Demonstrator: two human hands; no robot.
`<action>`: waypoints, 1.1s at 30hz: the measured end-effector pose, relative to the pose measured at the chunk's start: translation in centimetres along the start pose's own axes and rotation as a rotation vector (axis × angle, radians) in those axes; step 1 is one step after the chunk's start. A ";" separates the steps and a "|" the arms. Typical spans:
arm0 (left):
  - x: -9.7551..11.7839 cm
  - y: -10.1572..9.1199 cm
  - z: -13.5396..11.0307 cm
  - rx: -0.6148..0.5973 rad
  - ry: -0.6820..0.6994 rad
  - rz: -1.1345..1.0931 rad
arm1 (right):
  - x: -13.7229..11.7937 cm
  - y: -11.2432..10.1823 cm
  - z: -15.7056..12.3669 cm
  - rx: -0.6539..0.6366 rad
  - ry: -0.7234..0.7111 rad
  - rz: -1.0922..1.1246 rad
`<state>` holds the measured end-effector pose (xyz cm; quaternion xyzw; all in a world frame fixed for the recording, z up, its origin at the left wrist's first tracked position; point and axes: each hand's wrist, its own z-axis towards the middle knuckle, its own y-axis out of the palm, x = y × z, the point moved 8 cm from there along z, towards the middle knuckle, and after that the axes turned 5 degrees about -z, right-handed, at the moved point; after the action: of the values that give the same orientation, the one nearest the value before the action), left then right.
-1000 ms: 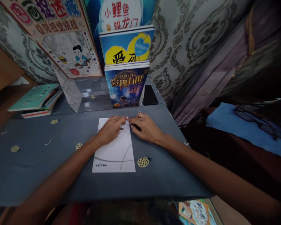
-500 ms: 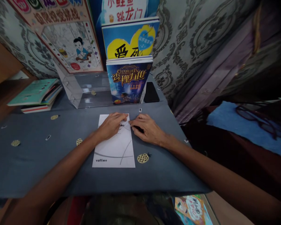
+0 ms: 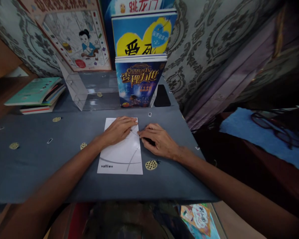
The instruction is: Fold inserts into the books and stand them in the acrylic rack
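Observation:
A white sheet of paper with grey curved lines lies on the grey-blue tablecloth. My left hand rests flat on the sheet's upper part, fingers stretched toward the top right corner. My right hand lies beside the sheet's right edge, its fingertips touching that edge, fingers bent over the cloth with a dark shadow beneath them. Whether anything lies under the right hand is hidden.
Upright books stand in a clear acrylic holder at the back. A black phone lies beside them. A stack of books sits at the left. A blue cloth with glasses lies off to the right.
My right hand has slid a little down along the sheet's right edge. The view has tilted downward slightly; my left hand stays on the paper.

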<state>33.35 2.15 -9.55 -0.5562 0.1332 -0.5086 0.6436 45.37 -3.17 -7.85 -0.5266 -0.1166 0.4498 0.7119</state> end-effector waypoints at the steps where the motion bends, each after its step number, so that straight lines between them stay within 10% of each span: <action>1: 0.0 0.0 0.0 -0.003 0.002 0.004 | -0.1 0.0 -0.1 -0.002 -0.004 0.004; 22: 0.2 0.0 -0.3 -0.052 0.004 0.034 | -2.6 0.0 -1.6 -0.024 -0.026 0.042; 33: 4.4 0.1 -3.3 -0.152 0.057 0.055 | -2.5 0.0 -1.5 -0.035 -0.016 0.038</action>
<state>32.92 -3.31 -9.05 -0.5848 0.2051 -0.4950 0.6090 44.87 -6.07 -7.74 -0.5376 -0.1203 0.4652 0.6929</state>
